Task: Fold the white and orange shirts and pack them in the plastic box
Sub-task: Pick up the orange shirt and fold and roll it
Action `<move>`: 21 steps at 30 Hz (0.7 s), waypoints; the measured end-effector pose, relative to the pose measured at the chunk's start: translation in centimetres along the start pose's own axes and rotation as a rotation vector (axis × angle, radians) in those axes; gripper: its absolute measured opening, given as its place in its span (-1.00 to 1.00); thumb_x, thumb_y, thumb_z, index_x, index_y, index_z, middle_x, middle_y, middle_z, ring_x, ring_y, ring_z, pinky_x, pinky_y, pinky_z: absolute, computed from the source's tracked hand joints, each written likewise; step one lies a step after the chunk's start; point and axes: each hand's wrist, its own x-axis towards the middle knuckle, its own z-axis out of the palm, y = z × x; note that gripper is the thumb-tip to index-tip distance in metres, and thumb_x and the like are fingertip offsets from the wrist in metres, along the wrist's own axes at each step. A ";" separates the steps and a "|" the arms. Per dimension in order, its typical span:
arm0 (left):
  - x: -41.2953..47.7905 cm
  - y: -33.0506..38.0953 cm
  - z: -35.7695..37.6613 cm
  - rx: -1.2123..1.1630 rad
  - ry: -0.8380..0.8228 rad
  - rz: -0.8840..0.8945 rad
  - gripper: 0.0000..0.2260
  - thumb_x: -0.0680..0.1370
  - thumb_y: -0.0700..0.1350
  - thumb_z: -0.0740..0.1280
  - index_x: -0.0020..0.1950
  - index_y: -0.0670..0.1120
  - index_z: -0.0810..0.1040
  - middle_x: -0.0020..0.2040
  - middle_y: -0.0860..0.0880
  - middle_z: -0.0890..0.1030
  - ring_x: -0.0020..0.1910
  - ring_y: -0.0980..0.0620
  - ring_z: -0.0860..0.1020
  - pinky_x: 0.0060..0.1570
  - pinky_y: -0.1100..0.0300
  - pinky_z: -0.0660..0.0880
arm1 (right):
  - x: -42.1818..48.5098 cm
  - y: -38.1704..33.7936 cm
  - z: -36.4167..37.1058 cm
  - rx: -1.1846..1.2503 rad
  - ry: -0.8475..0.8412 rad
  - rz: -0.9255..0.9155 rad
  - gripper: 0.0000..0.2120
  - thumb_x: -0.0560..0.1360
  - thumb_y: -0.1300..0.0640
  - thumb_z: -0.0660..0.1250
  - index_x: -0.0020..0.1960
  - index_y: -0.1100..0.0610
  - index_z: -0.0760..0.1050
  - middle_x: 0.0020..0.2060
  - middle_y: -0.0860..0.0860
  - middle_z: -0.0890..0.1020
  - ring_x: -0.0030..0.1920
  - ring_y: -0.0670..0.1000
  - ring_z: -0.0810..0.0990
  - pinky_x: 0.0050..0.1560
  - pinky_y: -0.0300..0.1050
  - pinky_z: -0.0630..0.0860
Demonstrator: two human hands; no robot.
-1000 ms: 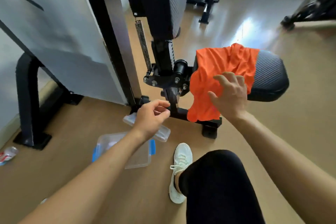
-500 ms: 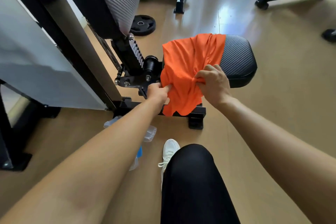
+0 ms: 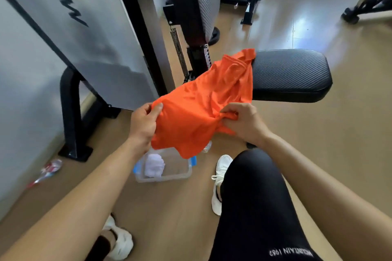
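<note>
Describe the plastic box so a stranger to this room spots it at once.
Find the black padded bench seat, then look to the floor beneath the orange shirt held in front of it. The clear plastic box sits there, marked by blue clips and a white shirt inside.

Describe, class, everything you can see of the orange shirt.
The orange shirt is thin, smooth, bright fabric, crumpled and unfolded. The left hand grips one edge, thumb on top; the right hand pinches a bunched part. It hangs stretched between them, its collar end at the edge of the black padded seat, its lower edge dangling above the clear plastic box.
</note>
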 end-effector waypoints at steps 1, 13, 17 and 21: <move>-0.9 0.3 -1.6 0.018 0.027 0.033 -0.84 0.58 0.01 0.37 -0.08 -0.05 0.65 -0.21 0.04 0.61 -0.19 0.05 0.52 -0.14 0.10 0.49 | -0.6 -1.1 0.6 0.004 -0.032 -0.006 -0.85 0.38 0.23 0.52 -0.07 0.09 0.70 -0.25 -0.03 0.67 -0.20 -0.06 0.57 -0.14 -0.25 0.44; -11.0 -4.9 -17.3 0.055 0.047 -0.105 -0.50 0.52 0.04 0.43 0.42 -0.11 0.47 0.17 -0.06 0.58 0.10 0.01 0.56 0.12 0.12 0.47 | -6.5 -14.2 7.2 0.268 -0.176 -0.010 -0.78 0.45 0.27 0.42 -0.22 -0.05 0.63 -0.34 -0.12 0.60 -0.38 -0.30 0.53 -0.33 -0.47 0.42; -16.8 -7.7 -16.0 0.011 -0.232 -0.002 -0.46 0.35 0.09 0.52 0.31 0.07 0.52 0.24 0.08 0.57 0.20 0.16 0.54 0.06 0.37 0.50 | -9.2 -17.1 10.1 0.337 -0.297 0.022 -0.88 0.46 0.27 0.42 -0.12 0.08 0.68 -0.30 -0.08 0.65 -0.31 -0.19 0.59 -0.29 -0.31 0.54; -20.3 -10.2 -13.6 0.048 -0.262 0.028 -0.56 0.44 0.06 0.52 0.27 -0.01 0.58 0.14 0.02 0.65 0.07 0.21 0.60 0.06 0.34 0.53 | -11.1 -17.7 12.9 0.352 -0.396 0.038 -0.90 0.44 0.18 0.46 -0.16 -0.01 0.70 -0.16 0.05 0.71 -0.15 -0.02 0.67 -0.22 -0.13 0.61</move>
